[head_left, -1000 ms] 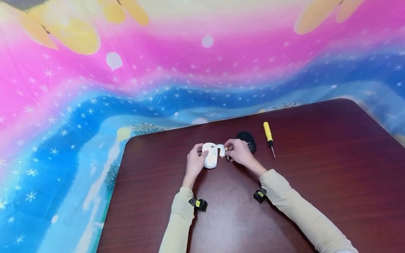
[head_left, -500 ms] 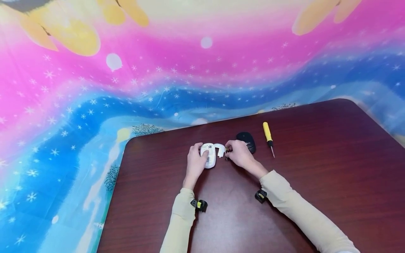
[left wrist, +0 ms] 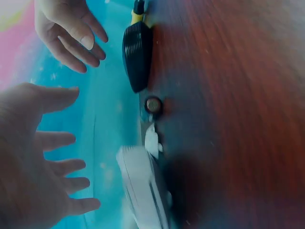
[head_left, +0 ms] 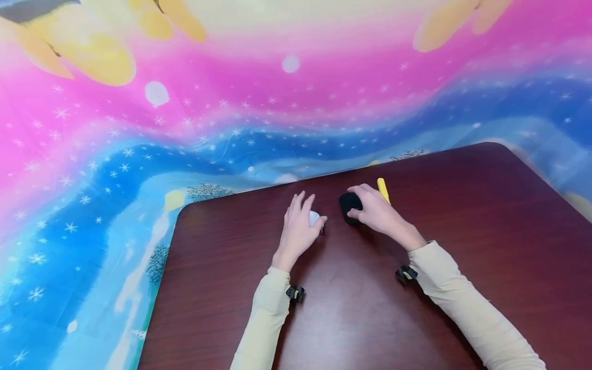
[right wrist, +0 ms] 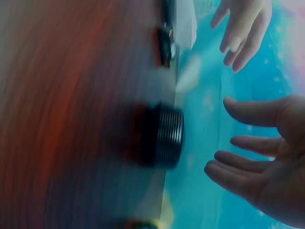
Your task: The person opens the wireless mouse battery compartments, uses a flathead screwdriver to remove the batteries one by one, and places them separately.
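My left hand (head_left: 299, 228), fingers spread, hovers over a white computer mouse (left wrist: 143, 186), which the head view hides beneath that hand. In the left wrist view, the mouse's white cover (left wrist: 151, 141) lies beside it, and a battery (left wrist: 153, 105) shows its end a little farther along. My right hand (head_left: 376, 208) is over a black computer mouse (head_left: 349, 205) and partly covers it in the head view. The right wrist view shows that hand's fingers (right wrist: 233, 179) loosely extended, apart from the black mouse's ribbed side.
A yellow-handled screwdriver (head_left: 383, 190) lies right of the black mouse, its shaft hidden behind my right hand. The dark red wooden table (head_left: 351, 308) ends at the back against a colourful printed cloth (head_left: 259, 113).
My left hand has let go of the white mouse and spread its fingers. My right hand has left the battery and moved right, over the black mouse.
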`<state>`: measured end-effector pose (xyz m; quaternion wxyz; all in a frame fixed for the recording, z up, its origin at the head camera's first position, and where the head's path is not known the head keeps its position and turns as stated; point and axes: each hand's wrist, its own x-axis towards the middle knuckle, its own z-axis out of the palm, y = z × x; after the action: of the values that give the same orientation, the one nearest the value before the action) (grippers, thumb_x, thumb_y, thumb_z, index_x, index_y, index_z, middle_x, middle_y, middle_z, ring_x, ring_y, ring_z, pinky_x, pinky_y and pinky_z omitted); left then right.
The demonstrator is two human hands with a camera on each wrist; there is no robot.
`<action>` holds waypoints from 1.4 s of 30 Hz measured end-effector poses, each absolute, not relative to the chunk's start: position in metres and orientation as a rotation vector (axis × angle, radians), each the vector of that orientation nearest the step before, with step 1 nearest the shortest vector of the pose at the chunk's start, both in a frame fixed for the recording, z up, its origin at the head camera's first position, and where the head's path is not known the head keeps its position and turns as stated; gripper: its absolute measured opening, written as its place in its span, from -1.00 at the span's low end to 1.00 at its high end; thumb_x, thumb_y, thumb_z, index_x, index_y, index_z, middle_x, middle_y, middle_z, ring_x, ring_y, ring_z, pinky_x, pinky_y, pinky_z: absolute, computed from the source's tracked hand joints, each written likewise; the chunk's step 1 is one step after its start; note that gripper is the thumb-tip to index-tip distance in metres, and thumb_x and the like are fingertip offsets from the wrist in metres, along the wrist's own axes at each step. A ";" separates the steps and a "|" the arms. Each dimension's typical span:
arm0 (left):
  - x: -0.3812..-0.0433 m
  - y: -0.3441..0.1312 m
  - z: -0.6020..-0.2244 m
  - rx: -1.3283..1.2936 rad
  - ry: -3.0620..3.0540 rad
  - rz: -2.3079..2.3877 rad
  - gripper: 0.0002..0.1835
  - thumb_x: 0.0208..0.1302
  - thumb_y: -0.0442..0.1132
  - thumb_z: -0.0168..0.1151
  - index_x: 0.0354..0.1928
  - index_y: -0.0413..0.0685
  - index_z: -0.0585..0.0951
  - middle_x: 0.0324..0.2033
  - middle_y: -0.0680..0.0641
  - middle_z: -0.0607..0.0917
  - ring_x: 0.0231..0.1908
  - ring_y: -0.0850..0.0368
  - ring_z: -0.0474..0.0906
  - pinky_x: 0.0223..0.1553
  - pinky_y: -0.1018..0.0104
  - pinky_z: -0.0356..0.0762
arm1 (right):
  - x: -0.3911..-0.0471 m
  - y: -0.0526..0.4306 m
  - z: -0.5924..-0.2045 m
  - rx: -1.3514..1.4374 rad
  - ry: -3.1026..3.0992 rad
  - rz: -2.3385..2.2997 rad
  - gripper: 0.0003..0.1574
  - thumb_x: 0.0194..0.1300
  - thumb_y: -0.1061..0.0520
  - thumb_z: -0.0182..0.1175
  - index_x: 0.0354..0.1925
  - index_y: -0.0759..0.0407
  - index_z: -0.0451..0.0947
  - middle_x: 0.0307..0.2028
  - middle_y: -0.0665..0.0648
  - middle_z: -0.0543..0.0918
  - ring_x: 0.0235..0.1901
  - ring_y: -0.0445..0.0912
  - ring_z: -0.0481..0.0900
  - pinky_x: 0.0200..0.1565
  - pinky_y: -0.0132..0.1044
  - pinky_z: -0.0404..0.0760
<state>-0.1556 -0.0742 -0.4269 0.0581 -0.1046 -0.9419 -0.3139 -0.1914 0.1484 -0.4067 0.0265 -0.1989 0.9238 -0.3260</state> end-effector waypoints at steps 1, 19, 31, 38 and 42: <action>-0.157 -0.072 -0.425 -0.343 -2.885 -0.919 -0.28 0.45 -0.03 0.30 0.54 -0.11 0.34 0.55 -0.25 0.21 0.56 -0.24 0.00 0.49 -0.24 0.04 | -0.193 0.152 -0.407 -0.623 2.847 -0.998 -0.24 0.32 0.26 0.40 0.39 0.45 0.37 0.29 0.46 0.46 0.20 0.29 0.51 0.16 0.20 0.55; -0.178 -0.036 -0.423 -0.725 -3.086 -0.396 -0.24 0.47 0.11 0.25 0.56 -0.07 0.30 0.54 -0.22 0.25 0.53 -0.15 0.15 0.43 -0.14 0.25 | -0.207 0.179 -0.424 -0.801 2.771 -0.770 -0.01 0.27 0.16 0.48 0.47 0.50 0.24 0.51 0.51 0.17 0.46 0.37 0.21 0.34 0.25 0.35; -0.192 -0.023 -0.438 -0.804 -3.149 -0.320 -0.22 0.50 0.10 0.22 0.58 -0.11 0.25 0.55 -0.22 0.24 0.50 -0.08 0.23 0.38 -0.04 0.36 | -0.210 0.179 -0.435 -0.850 2.721 -0.708 0.01 0.28 0.13 0.48 0.48 0.49 0.22 0.51 0.50 0.18 0.45 0.34 0.24 0.33 0.22 0.40; -0.194 -0.018 -0.439 -0.821 -3.179 -0.430 -0.20 0.52 0.05 0.21 0.61 -0.13 0.17 0.55 -0.26 0.20 0.44 -0.12 0.34 0.35 0.08 0.41 | -0.210 0.181 -0.439 -0.861 2.706 -0.711 0.01 0.29 0.15 0.48 0.48 0.51 0.21 0.50 0.52 0.18 0.43 0.36 0.28 0.33 0.22 0.39; -0.195 -0.016 -0.440 -0.842 -3.178 -0.458 -0.19 0.52 0.02 0.23 0.61 -0.15 0.15 0.55 -0.28 0.18 0.45 -0.10 0.31 0.36 0.11 0.40 | -0.210 0.181 -0.439 -0.873 2.703 -0.718 0.01 0.29 0.18 0.47 0.48 0.52 0.19 0.49 0.53 0.18 0.42 0.36 0.28 0.33 0.22 0.39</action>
<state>-0.1955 -0.0157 -0.4395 -0.0890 -0.2528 -0.9536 -0.1375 -0.2102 0.1812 -0.4393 0.1057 -0.2964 0.9174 -0.2437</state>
